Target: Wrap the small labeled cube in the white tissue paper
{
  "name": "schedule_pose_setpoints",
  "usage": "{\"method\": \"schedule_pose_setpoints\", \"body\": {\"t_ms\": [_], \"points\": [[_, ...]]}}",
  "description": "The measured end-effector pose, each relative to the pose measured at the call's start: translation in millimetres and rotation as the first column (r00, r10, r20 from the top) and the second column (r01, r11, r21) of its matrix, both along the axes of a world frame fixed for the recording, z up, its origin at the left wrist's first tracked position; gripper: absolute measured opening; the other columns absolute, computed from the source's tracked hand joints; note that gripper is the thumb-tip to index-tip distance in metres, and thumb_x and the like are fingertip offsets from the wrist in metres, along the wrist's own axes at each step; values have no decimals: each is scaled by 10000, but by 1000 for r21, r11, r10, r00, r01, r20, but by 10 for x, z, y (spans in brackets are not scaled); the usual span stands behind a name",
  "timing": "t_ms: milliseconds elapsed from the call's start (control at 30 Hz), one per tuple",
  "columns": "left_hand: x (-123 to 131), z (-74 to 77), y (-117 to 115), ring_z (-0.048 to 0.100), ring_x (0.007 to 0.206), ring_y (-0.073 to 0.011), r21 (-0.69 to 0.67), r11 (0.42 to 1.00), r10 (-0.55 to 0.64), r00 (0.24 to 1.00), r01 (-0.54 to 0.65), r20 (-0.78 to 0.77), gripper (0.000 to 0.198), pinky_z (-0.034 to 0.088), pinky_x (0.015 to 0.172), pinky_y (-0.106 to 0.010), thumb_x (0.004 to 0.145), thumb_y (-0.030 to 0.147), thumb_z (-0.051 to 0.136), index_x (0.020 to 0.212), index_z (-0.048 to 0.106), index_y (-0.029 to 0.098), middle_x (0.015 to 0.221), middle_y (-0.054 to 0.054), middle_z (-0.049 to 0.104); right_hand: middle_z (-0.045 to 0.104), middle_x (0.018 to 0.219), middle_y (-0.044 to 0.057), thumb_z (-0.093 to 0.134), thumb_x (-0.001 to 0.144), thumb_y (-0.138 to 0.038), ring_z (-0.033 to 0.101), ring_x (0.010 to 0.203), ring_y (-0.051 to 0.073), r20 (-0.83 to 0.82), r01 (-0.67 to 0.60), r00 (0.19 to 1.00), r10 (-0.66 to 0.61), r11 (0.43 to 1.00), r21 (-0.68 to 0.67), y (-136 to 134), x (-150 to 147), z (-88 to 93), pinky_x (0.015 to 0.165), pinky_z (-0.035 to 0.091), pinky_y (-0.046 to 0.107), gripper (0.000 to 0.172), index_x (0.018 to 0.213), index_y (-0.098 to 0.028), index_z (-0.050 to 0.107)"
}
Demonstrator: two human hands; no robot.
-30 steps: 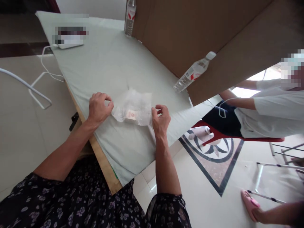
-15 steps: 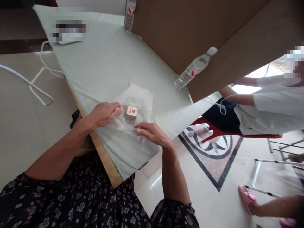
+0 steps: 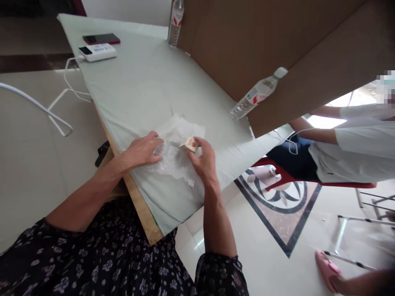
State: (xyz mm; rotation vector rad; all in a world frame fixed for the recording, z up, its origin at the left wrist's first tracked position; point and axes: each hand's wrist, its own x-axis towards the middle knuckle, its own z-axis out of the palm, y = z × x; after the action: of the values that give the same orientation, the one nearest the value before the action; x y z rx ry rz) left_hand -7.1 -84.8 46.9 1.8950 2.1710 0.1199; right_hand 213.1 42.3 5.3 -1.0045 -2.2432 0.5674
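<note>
A small cream cardboard box [image 3: 191,144] with a red print is pinched between the thumb and fingers of my right hand [image 3: 205,160]. It is held tilted over the right part of a crumpled sheet of clear bubble wrap [image 3: 173,158]. The wrap lies spread on the table near its front corner. My left hand [image 3: 143,151] rests at the wrap's left edge, thumb and fingers apart, touching the plastic without visibly gripping it.
A pale green cloth covers the table [image 3: 132,86]. Cardboard panels [image 3: 262,45] stand behind, with a water bottle [image 3: 259,93] and another bottle [image 3: 175,24] against them. A white device [image 3: 97,52] and a phone [image 3: 101,38] lie far left. A seated person [image 3: 354,144] is at the right.
My right hand has taken hold of the small box and lifted it rightward off the middle of the bubble wrap. My left hand's thumb and fingers have spread apart.
</note>
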Motion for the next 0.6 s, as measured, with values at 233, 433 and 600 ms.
{"method": "schedule_pose_setpoints", "body": {"t_ms": [233,433,600], "points": [[-3,-9,43,696,1130,-353,-43,999,15,998,-12,62,541,567,875,-403,847,452,717,1336,644,230,1477,-148,559,715,1310,173,662,832,-431,654,1146,366,112,369,921,-373,928,58,364,697,-150,1026,485,614,530,1321,-227,636],[7,10,120,694,1135,-378,-38,999,7,999,-5,47,543,559,899,-428,831,478,739,1305,660,227,1419,-164,595,613,1482,173,612,939,-401,533,1414,377,13,205,977,-211,962,179,-113,324,1,1154,408,626,468,1384,-256,622],[-136,15,277,690,1171,-394,-55,998,44,999,-44,2,584,548,934,-438,816,521,770,1309,672,224,1423,-167,617,561,1590,160,687,941,-453,502,1482,354,272,-148,953,136,989,26,-266,-129,21,1204,403,556,582,1471,-233,589]]}}
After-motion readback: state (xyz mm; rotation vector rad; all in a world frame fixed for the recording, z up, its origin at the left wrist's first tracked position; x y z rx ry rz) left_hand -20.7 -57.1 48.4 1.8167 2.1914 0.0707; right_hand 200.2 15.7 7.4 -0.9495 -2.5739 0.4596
